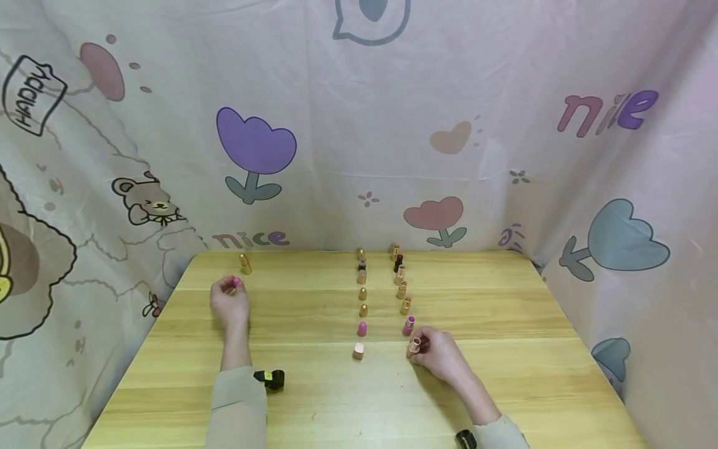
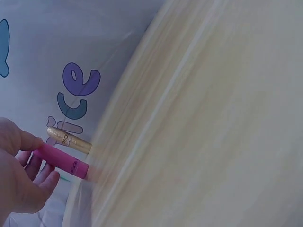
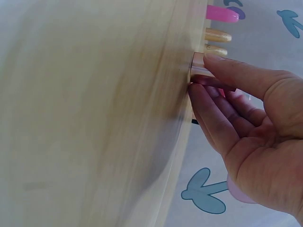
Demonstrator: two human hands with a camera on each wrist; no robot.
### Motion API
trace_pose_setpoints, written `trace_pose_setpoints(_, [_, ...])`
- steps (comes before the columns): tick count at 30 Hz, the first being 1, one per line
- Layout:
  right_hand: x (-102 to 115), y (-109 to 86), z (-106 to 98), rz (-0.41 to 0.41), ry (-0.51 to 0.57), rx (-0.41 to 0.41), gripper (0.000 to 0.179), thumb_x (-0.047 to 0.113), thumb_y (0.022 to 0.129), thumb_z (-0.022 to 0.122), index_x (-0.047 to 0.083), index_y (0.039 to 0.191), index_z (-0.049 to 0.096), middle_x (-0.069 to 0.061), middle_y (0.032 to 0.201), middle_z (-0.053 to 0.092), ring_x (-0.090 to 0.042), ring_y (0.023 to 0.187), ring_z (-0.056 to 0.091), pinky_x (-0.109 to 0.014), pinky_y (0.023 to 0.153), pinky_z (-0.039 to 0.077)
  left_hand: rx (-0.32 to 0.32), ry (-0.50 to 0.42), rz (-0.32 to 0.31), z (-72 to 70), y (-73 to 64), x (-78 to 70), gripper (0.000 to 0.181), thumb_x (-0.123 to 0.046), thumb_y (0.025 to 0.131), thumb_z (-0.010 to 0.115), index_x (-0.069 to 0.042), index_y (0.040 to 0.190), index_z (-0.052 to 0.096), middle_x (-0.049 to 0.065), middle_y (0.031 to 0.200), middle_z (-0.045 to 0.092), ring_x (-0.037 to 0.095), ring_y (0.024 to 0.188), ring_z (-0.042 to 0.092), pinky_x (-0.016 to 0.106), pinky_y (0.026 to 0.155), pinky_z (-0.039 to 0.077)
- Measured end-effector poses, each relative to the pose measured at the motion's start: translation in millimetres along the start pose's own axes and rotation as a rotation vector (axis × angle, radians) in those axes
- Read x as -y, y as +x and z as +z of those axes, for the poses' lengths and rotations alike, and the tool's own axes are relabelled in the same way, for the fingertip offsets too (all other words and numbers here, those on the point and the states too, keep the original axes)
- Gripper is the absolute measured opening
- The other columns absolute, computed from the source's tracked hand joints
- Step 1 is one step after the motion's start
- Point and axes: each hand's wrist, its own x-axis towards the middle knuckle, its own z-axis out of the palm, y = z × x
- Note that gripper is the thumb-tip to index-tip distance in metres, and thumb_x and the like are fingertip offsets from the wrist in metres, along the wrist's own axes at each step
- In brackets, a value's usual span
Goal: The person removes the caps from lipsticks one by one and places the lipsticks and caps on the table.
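Note:
At the table's far left, my left hand (image 1: 230, 305) pinches a pink lipstick (image 2: 61, 158) between thumb and fingers, its base at the tabletop. A gold lipstick (image 1: 245, 264) stands just behind it. On the right, my right hand (image 1: 443, 354) holds a rose-gold lipstick tube (image 1: 414, 347) by its sides, upright at the near end of a column of uncapped tubes. Right behind that one is a magenta lipstick tube (image 1: 409, 325). Across from it, a rose-gold cap (image 1: 358, 351) and a pink cap (image 1: 362, 328) stand in a second column.
Gold caps (image 1: 363, 310) and darker ones continue the middle column toward the back edge. Gold tubes (image 1: 406, 305) and a black tube (image 1: 398, 263) run alongside on the right. A patterned cloth (image 1: 336, 125) hangs behind the wooden table (image 1: 314, 399).

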Motion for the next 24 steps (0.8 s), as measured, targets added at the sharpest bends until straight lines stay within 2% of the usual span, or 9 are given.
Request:
trace_pose_setpoints(4, [1, 0.2, 0, 0.009, 0.003, -0.002, 0.029, -0.008, 0.074, 0.086, 0.008, 0.09, 0.067, 0.001, 0.083, 0.07, -0.013, 0.081, 0.069, -0.02, 0.074, 0.061, -0.002, -0.02, 0.0, -1.4, 1.7, 1.8, 0.033, -0.002, 0.102, 0.06, 0.004, 0.134, 0.057, 0.019, 0.129, 0.062, 0.021, 0.11, 0.059, 0.023, 0.094, 0.057])
trace_pose_setpoints(7, [1, 0.0, 0, 0.008, 0.002, -0.003, 0.029, -0.008, 0.074, 0.086, 0.008, 0.09, 0.067, 0.001, 0.083, 0.07, -0.013, 0.082, 0.069, -0.021, 0.075, 0.062, 0.015, -0.056, -0.03, -2.5, 1.8, 1.7, 0.034, -0.003, 0.103, 0.06, 0.002, 0.137, 0.056, 0.012, 0.124, 0.062, 0.012, 0.102, 0.058, 0.013, 0.082, 0.056])
trace_pose_setpoints(10, [1, -0.7, -1, 0.001, 0.003, 0.003, 0.029, -0.008, 0.074, 0.086, 0.007, 0.091, 0.067, 0.0, 0.084, 0.07, -0.014, 0.083, 0.07, -0.022, 0.076, 0.062, 0.043, -0.114, -0.079, -3.2, -1.0, -0.2, 0.036, -0.006, 0.104, 0.06, -0.002, 0.14, 0.053, 0.002, 0.116, 0.062, 0.011, 0.094, 0.063, 0.015, 0.077, 0.06])
trace_pose_setpoints(14, [0, -2.9, -1, 0.01, 0.024, 0.005, 0.032, -0.006, 0.072, 0.087, 0.005, 0.095, 0.069, -0.001, 0.085, 0.072, -0.016, 0.084, 0.071, -0.024, 0.075, 0.063, 0.053, -0.205, -0.126, -1.8, -7.6, -3.4, 0.037, -0.01, 0.105, 0.061, -0.005, 0.141, 0.052, -0.001, 0.107, 0.065, 0.017, 0.09, 0.069, 0.027, 0.086, 0.064])
trace_pose_setpoints(16, [0, -4.2, -2, 0.023, 0.031, -0.001, 0.035, -0.004, 0.071, 0.089, 0.003, 0.1, 0.07, 0.0, 0.086, 0.073, -0.017, 0.084, 0.072, -0.027, 0.077, 0.064, 0.042, -0.231, -0.139, -0.5, -11.6, -5.0, 0.038, -0.012, 0.105, 0.062, -0.006, 0.141, 0.052, -0.003, 0.108, 0.065, 0.016, 0.097, 0.068, 0.028, 0.093, 0.062])
trace_pose_setpoints(20, [2, -7.6, -4, 0.064, 0.035, -0.028, 0.046, 0.001, 0.071, 0.091, 0.001, 0.112, 0.07, -0.001, 0.091, 0.075, -0.018, 0.087, 0.073, -0.037, 0.084, 0.064, 0.023, -0.343, -0.16, 2.7, -21.5, -9.1, 0.039, -0.011, 0.104, 0.062, -0.005, 0.141, 0.051, -0.005, 0.117, 0.061, 0.013, 0.113, 0.06, 0.026, 0.104, 0.055])
trace_pose_setpoints(24, [8, -11.6, -7, 0.104, 0.042, -0.088, 0.056, 0.008, 0.073, 0.093, 0.002, 0.123, 0.068, -0.008, 0.109, 0.074, -0.027, 0.099, 0.072, -0.046, 0.092, 0.063, 0.006, -0.494, -0.148, 7.4, -34.1, -15.1, 0.036, -0.004, 0.104, 0.061, 0.001, 0.138, 0.05, 0.002, 0.119, 0.056, 0.016, 0.114, 0.059, 0.027, 0.104, 0.056])
